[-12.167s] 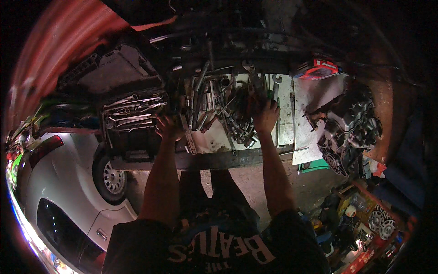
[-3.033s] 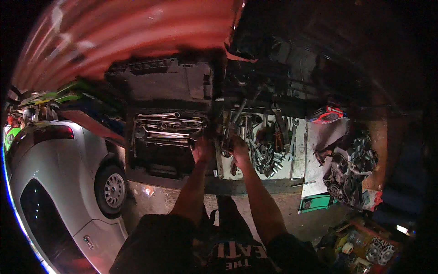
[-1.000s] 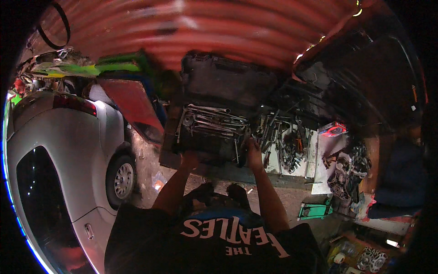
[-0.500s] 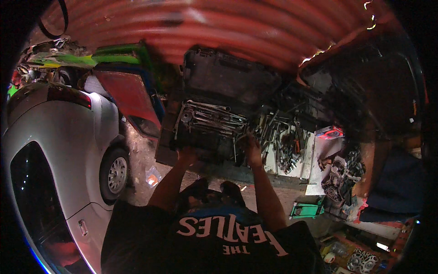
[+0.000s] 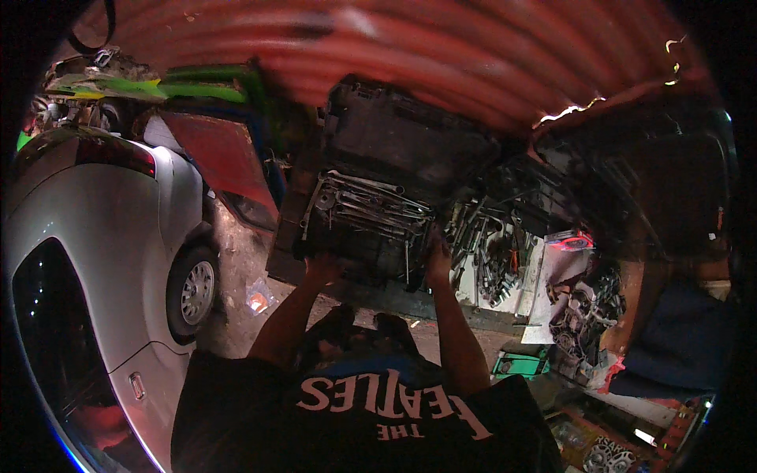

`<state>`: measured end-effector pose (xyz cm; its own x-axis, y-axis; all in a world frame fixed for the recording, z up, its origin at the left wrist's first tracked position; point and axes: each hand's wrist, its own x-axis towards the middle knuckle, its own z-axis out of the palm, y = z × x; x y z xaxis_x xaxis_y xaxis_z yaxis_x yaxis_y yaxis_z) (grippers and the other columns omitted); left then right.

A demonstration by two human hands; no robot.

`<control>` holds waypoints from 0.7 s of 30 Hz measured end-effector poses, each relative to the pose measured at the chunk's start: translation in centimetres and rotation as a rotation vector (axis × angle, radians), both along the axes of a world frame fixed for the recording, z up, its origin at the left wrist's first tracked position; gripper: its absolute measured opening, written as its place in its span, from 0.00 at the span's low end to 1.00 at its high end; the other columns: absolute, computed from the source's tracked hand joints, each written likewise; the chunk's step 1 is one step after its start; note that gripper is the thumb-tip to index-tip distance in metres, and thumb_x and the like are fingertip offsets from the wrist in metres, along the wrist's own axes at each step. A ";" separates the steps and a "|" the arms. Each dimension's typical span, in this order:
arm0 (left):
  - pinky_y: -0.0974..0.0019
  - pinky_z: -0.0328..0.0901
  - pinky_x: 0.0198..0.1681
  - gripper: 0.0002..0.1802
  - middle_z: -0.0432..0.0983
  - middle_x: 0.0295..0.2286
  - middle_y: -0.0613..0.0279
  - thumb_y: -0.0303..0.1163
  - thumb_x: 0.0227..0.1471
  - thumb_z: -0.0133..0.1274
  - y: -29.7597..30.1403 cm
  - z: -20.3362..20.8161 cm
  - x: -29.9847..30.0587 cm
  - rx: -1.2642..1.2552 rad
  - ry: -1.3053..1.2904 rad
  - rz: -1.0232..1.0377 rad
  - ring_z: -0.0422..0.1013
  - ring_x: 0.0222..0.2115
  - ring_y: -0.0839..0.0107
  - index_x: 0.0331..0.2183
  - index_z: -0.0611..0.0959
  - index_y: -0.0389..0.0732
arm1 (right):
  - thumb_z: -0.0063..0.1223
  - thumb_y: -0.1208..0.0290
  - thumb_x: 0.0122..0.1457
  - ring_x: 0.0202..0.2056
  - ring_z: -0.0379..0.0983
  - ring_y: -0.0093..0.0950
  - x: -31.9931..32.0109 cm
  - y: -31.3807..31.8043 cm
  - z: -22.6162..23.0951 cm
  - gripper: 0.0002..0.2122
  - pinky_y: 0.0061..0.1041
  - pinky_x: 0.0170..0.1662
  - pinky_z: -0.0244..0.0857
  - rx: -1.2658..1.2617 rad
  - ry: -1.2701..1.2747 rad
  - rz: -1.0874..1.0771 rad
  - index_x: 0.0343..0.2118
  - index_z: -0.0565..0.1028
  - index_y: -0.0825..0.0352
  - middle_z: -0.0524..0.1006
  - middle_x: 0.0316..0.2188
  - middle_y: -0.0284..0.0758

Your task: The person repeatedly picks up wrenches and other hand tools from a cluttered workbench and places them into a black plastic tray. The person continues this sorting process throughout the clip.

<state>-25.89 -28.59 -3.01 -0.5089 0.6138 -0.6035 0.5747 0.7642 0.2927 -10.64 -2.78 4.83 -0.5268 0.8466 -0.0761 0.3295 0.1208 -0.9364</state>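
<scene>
A black tool case [image 5: 367,260] lies with its lid [image 5: 402,134] raised at the back. Several long wrenches [image 5: 371,206] are spread side by side in its far part; the near part is dark. My left hand [image 5: 322,270] is closed over the near edge of the case, toward its left end. At the right side my right hand [image 5: 438,262] grips the case's edge, close to the wrench ends and a thin upright rod [image 5: 407,260]. Shadow hides most of the fingertips of both hands.
Right of the case, sockets and other hand tools [image 5: 493,260] lie piled on a light board. Beyond them sit metal engine parts [image 5: 583,319] and a green metal piece [image 5: 520,363]. A silver car [image 5: 118,205] stands at left. Red corrugated sheeting [image 5: 434,55] rises behind.
My right hand has gone from over the wrench ends down to the case's right edge, its fingers less raised. My left hand stays at the near edge. The whole view has shifted slightly.
</scene>
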 end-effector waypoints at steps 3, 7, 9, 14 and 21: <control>0.30 0.51 0.51 0.29 0.66 0.50 0.55 0.54 0.51 0.45 0.4 -0.9 0.2 0.039 0.018 -0.036 0.61 0.53 0.54 0.50 0.73 0.48 | 0.42 0.52 0.60 0.34 0.73 0.39 1.2 2.3 -2.1 0.21 0.36 0.37 0.66 -0.113 -0.204 -0.051 0.42 0.73 0.67 0.76 0.32 0.42; 0.34 0.55 0.50 0.28 0.67 0.50 0.55 0.50 0.50 0.47 1.6 -1.8 0.2 0.017 0.122 -0.108 0.62 0.52 0.55 0.50 0.73 0.45 | 0.42 0.50 0.59 0.31 0.74 0.48 1.2 4.0 -4.6 0.23 0.43 0.35 0.66 0.083 -0.423 -0.010 0.38 0.75 0.69 0.76 0.26 0.49; 0.39 0.57 0.49 0.28 0.67 0.50 0.56 0.47 0.49 0.49 3.5 -1.7 -0.2 -0.002 0.141 -0.133 0.64 0.51 0.56 0.50 0.72 0.44 | 0.41 0.50 0.59 0.32 0.74 0.50 0.7 3.9 -4.5 0.23 0.45 0.35 0.66 0.133 -0.456 -0.001 0.38 0.75 0.68 0.76 0.27 0.51; 0.47 0.62 0.46 0.30 0.67 0.51 0.55 0.38 0.44 0.51 10.8 1.6 -3.9 0.323 0.482 -0.210 0.66 0.48 0.55 0.51 0.71 0.43 | 0.38 0.50 0.59 0.37 0.74 0.51 -0.5 6.4 -5.6 0.23 0.47 0.38 0.66 0.189 -0.706 0.057 0.41 0.74 0.67 0.76 0.32 0.53; 0.39 0.60 0.49 0.42 0.58 0.56 0.52 0.34 0.40 0.56 14.8 2.9 -5.0 0.303 0.237 -0.253 0.58 0.55 0.52 0.58 0.61 0.43 | 0.47 0.56 0.53 0.37 0.74 0.49 -3.4 5.8 -4.8 0.17 0.47 0.40 0.68 0.167 -0.837 -0.025 0.36 0.75 0.67 0.77 0.33 0.49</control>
<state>-30.91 -13.75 -0.12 -0.4227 0.8675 -0.2624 0.8103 0.4914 0.3193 -14.05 3.02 0.07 -0.3330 0.8921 -0.3053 0.9096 0.2186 -0.3534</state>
